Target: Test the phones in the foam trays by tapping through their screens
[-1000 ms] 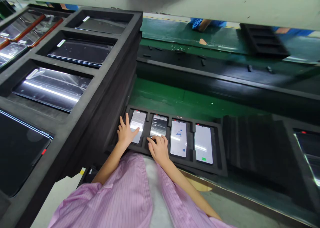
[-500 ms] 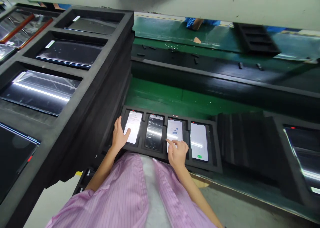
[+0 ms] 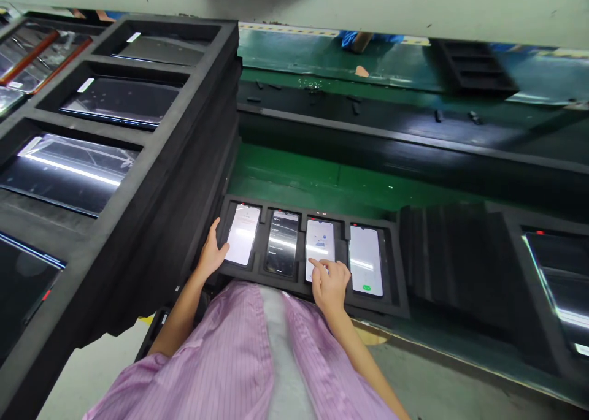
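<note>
A black foam tray (image 3: 396, 279) lies in front of me and holds several lit phones side by side. My left hand (image 3: 212, 252) rests open at the tray's left edge, its thumb by the lower corner of the first phone (image 3: 242, 233). A dark-screened second phone (image 3: 281, 250) sits between my hands. My right hand (image 3: 331, 282) has its index finger stretched out onto the lower part of the third phone (image 3: 319, 241), with the other fingers curled in and holding nothing. The fourth phone (image 3: 365, 259) shows a white screen with a green button.
A tall stack of black foam trays (image 3: 151, 144) with dark phones rises close on my left. More foam trays (image 3: 483, 267) lie to the right. A green conveyor (image 3: 322, 175) runs behind, and another person's blue sleeve (image 3: 363, 38) shows at the far side.
My right hand moved from the second phone to the third phone and points a finger onto it. My left hand slid back to the tray's left edge.
</note>
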`<state>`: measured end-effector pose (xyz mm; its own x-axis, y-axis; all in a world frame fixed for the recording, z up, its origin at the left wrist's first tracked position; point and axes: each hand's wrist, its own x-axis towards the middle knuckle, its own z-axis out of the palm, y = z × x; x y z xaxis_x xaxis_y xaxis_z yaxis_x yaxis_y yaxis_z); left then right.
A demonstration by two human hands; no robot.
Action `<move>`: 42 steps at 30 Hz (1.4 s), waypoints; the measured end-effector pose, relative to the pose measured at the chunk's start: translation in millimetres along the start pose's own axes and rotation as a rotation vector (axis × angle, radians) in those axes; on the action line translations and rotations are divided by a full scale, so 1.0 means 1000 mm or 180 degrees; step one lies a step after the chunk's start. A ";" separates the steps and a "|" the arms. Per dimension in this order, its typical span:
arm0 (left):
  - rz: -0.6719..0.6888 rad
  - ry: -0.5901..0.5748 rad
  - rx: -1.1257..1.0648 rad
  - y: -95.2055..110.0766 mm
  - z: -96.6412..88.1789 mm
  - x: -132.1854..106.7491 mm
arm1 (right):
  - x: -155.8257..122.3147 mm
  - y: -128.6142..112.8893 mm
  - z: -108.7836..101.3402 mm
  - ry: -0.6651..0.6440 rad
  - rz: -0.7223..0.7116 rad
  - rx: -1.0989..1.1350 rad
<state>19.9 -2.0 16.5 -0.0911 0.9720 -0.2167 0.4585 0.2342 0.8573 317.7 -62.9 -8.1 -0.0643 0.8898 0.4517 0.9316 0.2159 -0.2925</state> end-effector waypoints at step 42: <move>0.0478 -0.0337 -0.0350 -0.019 -0.004 -0.007 | 0.054 -0.096 0.043 -0.0714 -0.1002 0.0525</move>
<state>8.3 -13.4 3.1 0.0672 0.9898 -0.1256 0.3602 0.0933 0.9282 209.8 -18.1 7.9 -0.4299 0.8317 0.3513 0.7854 0.5364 -0.3089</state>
